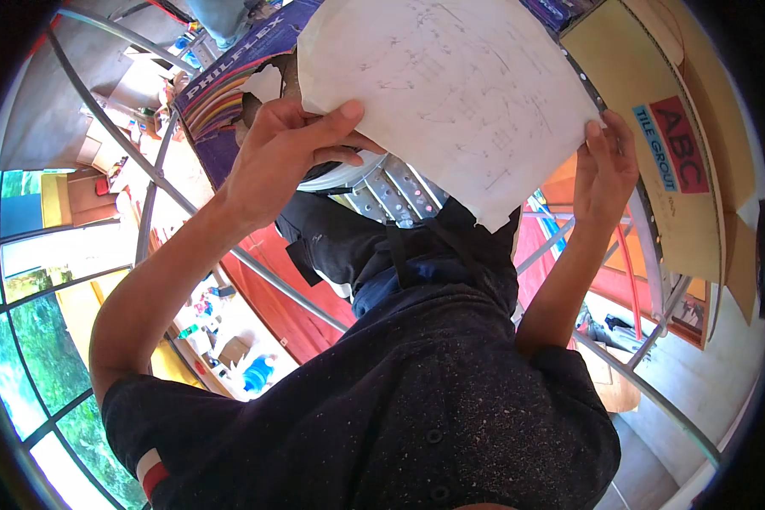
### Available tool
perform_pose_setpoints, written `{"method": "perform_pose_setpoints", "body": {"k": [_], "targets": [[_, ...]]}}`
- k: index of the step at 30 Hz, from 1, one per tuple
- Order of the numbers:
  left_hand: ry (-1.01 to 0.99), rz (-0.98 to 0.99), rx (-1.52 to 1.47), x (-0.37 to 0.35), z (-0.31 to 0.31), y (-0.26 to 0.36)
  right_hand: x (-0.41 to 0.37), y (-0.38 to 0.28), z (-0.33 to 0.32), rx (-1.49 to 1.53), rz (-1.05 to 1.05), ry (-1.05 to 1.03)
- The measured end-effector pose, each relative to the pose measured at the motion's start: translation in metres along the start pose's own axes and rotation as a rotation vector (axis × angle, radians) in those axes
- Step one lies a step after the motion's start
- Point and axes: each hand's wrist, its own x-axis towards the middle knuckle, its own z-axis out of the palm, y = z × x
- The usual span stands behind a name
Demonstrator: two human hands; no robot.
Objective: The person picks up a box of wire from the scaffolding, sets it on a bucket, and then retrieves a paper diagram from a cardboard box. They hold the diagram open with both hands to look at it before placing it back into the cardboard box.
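A large white sheet of paper (450,93) with faint handwritten marks is held up in front of me. Its lower corner looks torn. My left hand (293,149) pinches the left edge, thumb on top and fingers behind. On the opposite side, my right hand (606,166) grips the right edge between thumb and fingers. Behind the paper, part of a white bucket (344,174) shows near my left fingers. A perforated metal platform (391,191) is partly visible below the sheet.
Metal scaffold tubes (272,285) run along both sides of me. A purple PHILFLEX box (242,59) is at upper left, and a cardboard piece marked ABC Tile Grout (654,144) stands at right. Far below lies a floor with scattered items, including a blue container (258,374).
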Motion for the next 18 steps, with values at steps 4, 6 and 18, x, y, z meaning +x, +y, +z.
{"method": "perform_pose_setpoints", "body": {"k": [4,6,18], "targets": [[0.017,-0.013,-0.005,0.0,-0.003,0.0,-0.002,0.001,0.002,-0.004,0.013,0.013],[0.032,-0.054,-0.038,0.002,-0.005,0.001,-0.003,0.003,0.006,0.029,0.012,0.023],[0.136,-0.018,-0.128,0.008,-0.016,0.009,-0.013,0.006,0.008,-0.088,0.181,-0.16]]}}
